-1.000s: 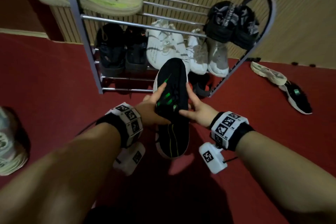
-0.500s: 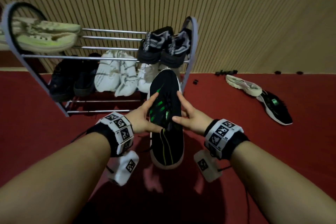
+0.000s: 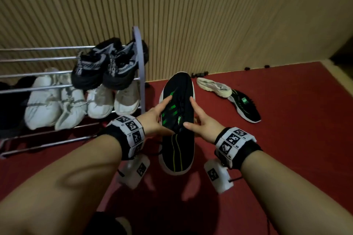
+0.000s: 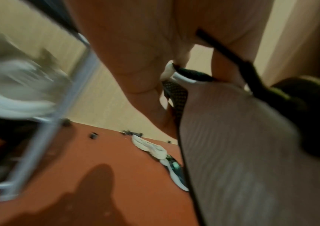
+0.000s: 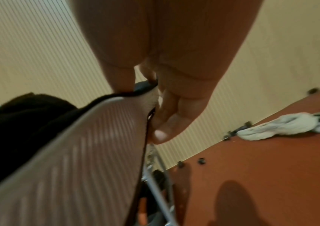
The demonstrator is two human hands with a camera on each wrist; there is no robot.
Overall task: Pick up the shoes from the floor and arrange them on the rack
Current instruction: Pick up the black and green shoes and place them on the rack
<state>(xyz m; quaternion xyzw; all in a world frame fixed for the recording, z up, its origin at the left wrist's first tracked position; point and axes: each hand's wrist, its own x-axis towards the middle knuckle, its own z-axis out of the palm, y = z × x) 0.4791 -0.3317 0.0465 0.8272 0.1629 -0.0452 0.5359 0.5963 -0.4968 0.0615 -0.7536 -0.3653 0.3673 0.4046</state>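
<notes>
Head view looks down from above; wrist views close beneath palms, facing wall; all share floor [image 3: 286, 149].

A red floor [image 3: 286, 158] fills the lower part of the head view and meets a ribbed beige wall. At the left of the frame a metal rack [image 3: 140, 74] stands on it. The rack's upper bars carry 2 black-and-grey shoes [image 3: 107, 66]; the tier below carries 4 white shoes [image 3: 80, 105], with something dark at the far left edge. At the right middle, a cream shoe [image 3: 214, 87] and a black shoe with green marks [image 3: 245, 106] lie touching on the floor. Small dark bits [image 3: 199, 74] sit along the wall's foot.
</notes>
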